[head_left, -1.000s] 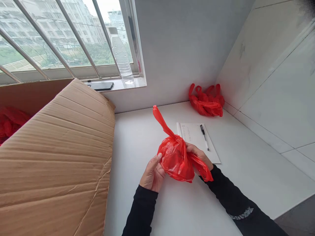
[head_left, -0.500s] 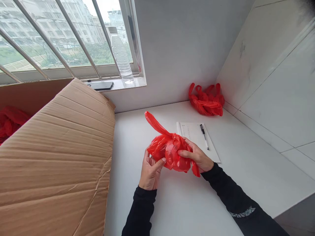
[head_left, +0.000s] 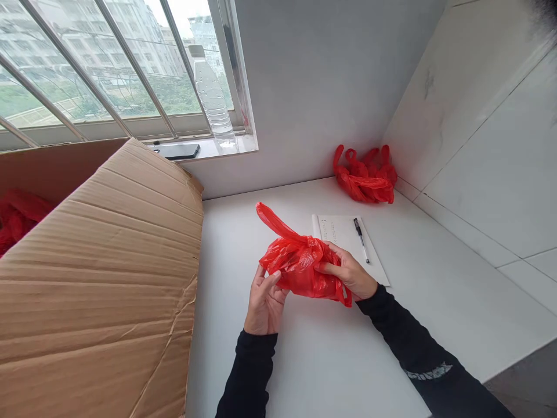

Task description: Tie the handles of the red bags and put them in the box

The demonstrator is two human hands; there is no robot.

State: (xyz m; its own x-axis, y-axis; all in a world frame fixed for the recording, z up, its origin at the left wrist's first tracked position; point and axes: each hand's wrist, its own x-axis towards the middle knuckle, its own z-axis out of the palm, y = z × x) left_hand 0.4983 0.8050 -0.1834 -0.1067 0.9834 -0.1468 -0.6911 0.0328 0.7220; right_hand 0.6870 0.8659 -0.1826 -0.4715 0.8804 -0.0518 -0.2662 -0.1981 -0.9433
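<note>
Step in hand, as I judge it: handling one knotted-looking red bag (head_left: 304, 273), both hands on it, frame ctr, held up over the white table (head_left: 343, 360). Contents hidden by the film; can't ID.

L hand (head_left: 266, 302): thumb on near L edge of bag, fingers partly behind/under it; light pinch, palm tipped up. R hand (head_left: 353, 276): thumb across the front, fingers round the back, R end of bag gripped; looks the firmer hold of the two. One twisted tail (head_left: 278, 223) sticks up-left from the gathered top, touched by neither hand. Short loop hangs at R end, below R thumb.

Next move, my judgement: calls for R grip to stay firm & L fingers to work the film gently; it's thin, creased, likely to slip or tear if pulled hard. Gathered top faces up, so within reach of L.

Outward: notepad (head_left: 337, 231) just beyond R hand, ctr-right, w/ pen (head_left: 362, 241) lying on it; writing too small to read. Red bundle (head_left: 365, 180) upper right, by wall corner, well apart from hands. Cardboard box (head_left: 113, 278) fills lower left, more red plastic (head_left: 21, 215) inside. Upper left: bottle (head_left: 213, 98) upright & phone (head_left: 177, 152) flat, both on sill.
</note>
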